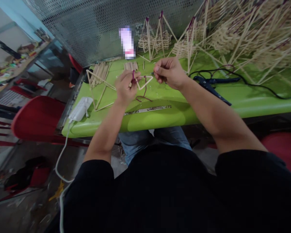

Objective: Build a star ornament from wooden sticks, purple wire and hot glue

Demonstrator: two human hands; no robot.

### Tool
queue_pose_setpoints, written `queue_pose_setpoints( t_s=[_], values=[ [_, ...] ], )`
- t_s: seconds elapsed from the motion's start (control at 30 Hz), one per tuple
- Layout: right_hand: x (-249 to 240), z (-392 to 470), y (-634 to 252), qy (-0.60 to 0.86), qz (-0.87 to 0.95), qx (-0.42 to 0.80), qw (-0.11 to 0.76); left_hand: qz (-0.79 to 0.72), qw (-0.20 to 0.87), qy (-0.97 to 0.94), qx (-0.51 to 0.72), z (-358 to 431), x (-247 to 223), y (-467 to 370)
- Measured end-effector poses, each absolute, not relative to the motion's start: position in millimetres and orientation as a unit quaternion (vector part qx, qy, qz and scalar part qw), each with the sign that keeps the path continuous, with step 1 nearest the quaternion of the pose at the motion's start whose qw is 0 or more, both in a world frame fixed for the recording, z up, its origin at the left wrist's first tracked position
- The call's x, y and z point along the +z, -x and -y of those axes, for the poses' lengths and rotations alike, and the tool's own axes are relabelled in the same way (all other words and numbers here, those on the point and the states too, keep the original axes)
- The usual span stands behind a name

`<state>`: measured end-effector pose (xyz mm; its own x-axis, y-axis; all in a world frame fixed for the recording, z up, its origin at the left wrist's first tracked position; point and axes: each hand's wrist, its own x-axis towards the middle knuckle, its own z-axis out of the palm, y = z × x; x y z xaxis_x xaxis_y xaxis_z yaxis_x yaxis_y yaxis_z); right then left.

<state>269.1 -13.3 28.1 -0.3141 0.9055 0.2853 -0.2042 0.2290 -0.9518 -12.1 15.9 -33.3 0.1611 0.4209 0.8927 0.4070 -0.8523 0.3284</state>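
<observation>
My left hand [126, 84] is closed on a frame of thin wooden sticks [102, 79], whose long triangular part sticks out to the left over the green table [106, 122]. To the right of those fingers juts a small stick triangle [147, 81]. A purple cord [145, 89] hangs from this small triangle and curls on the table. My right hand [168, 72] is just right of the small triangle, its fingers pinched together. Something small and dark shows at its fingertips, too small to make out.
Loose sticks [99, 74] lie at the back left, near a white power strip [80, 109]. A lit phone [127, 42] leans at the back. A black glue gun [214, 85] with its cable and many stick structures [254, 42] are on the right.
</observation>
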Motion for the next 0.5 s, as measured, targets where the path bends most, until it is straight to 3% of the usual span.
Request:
queue_pose_setpoints(
  t_s=[0.5],
  values=[
    [27.8,13.6,-268.5,0.267,0.634,0.529,0.497,-0.265,0.008,-0.775,0.573,-13.5,-34.3,11.4]
  ],
)
